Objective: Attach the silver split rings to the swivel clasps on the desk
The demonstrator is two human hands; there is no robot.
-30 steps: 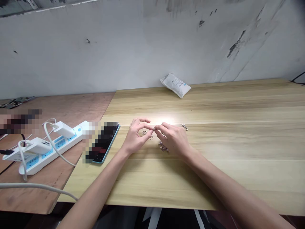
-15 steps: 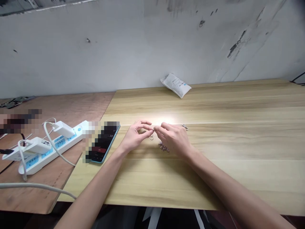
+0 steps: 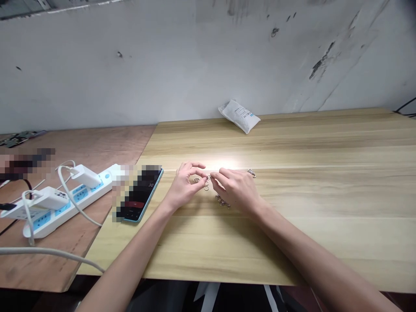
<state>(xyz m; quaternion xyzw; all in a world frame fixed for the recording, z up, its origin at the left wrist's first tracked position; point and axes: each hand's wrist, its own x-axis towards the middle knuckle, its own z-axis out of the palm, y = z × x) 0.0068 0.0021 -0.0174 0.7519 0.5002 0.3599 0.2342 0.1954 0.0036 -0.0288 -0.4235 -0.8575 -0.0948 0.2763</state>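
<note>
Rings (image 3: 206,186), small, metal, just below left fingertips, between hands over bench (image 3: 292,208). Left hand (image 3: 184,186): grip appears pinched on top ring. Right hand (image 3: 238,188): fingertips close beside; clamped or apart, cannot tell. Likely fault: ring slipping loose, cause tiny contact area. Secondary: dropped ring mixing into ring pile (image 3: 222,202), cause pile lying near right hand.

Hands (image 3: 183,188) (image 3: 238,190) pinching metal rings (image 3: 208,177), phone (image 3: 147,195), white packet (image 3: 240,116)
</note>
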